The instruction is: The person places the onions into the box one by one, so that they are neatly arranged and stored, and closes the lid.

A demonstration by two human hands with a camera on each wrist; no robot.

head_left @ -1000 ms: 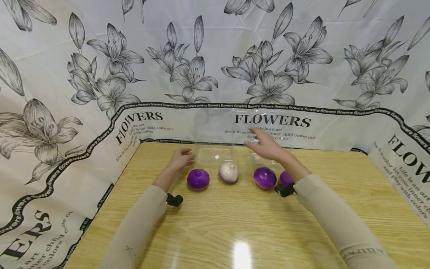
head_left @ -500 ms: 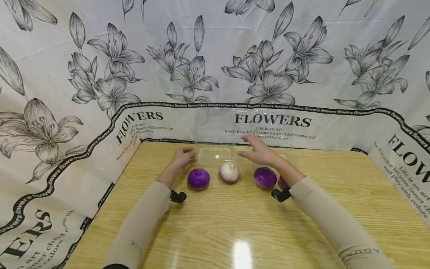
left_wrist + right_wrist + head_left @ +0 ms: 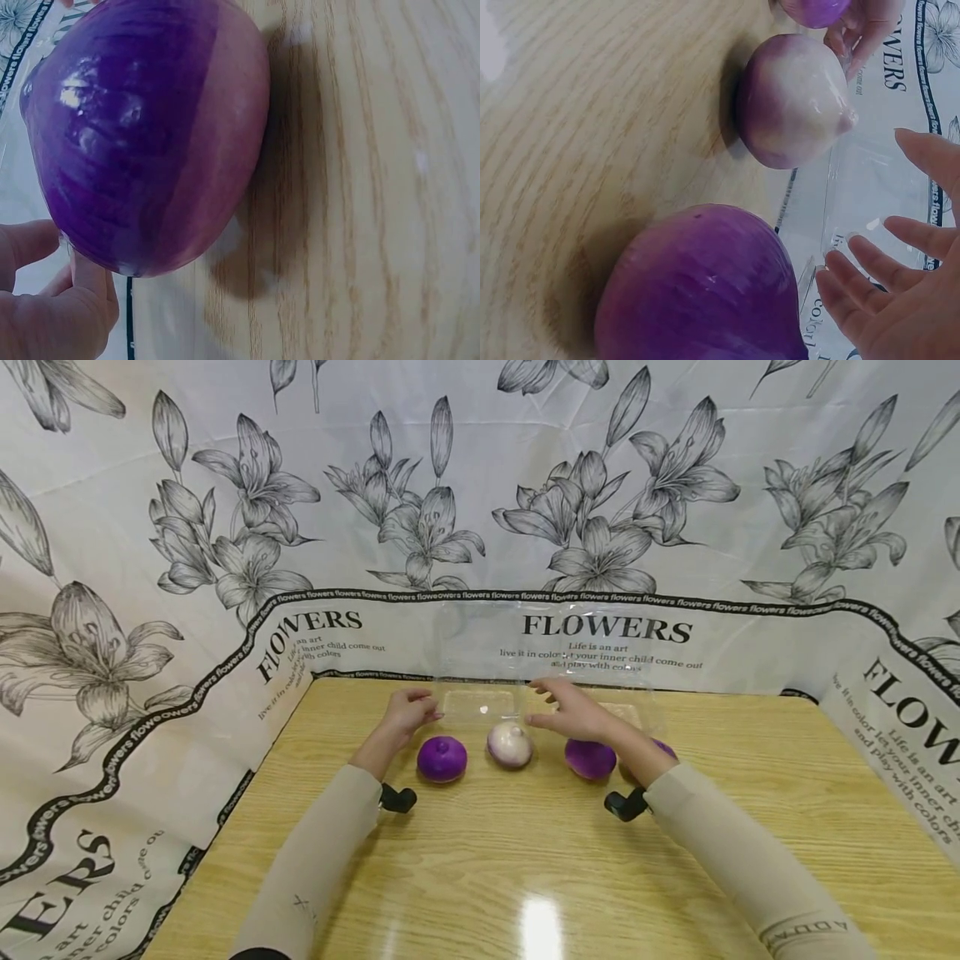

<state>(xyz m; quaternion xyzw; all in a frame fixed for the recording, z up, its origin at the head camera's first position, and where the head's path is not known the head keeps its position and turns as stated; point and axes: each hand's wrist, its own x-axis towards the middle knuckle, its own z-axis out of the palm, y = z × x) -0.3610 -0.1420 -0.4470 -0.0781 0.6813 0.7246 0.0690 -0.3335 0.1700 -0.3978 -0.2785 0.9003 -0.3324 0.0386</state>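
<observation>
My left hand (image 3: pixel 407 713) is at the left edge of a clear plastic clamshell box (image 3: pixel 480 706), thumb and fingertips pinching its rim. In the left wrist view a glossy purple onion (image 3: pixel 142 135) hides part of that hand. My right hand (image 3: pixel 573 710) reaches over the table toward the box's right side, fingers spread and holding nothing. In the right wrist view its fingertips (image 3: pixel 840 264) overlap the clear plastic. A white-and-purple onion (image 3: pixel 510 745) sits in front of the box. Below the right hand lies another purple onion (image 3: pixel 590 760).
A second clear clamshell box (image 3: pixel 645 714) stands to the right, partly behind my right arm. One more purple onion (image 3: pixel 664 747) shows beside the forearm. The wooden table (image 3: pixel 480 852) ends at a flower-printed cloth (image 3: pixel 420 643), with the boxes' raised lids before it.
My right hand has come down and to the left, from above the right box to the left box's right side. My left hand has shifted slightly right at the box edge.
</observation>
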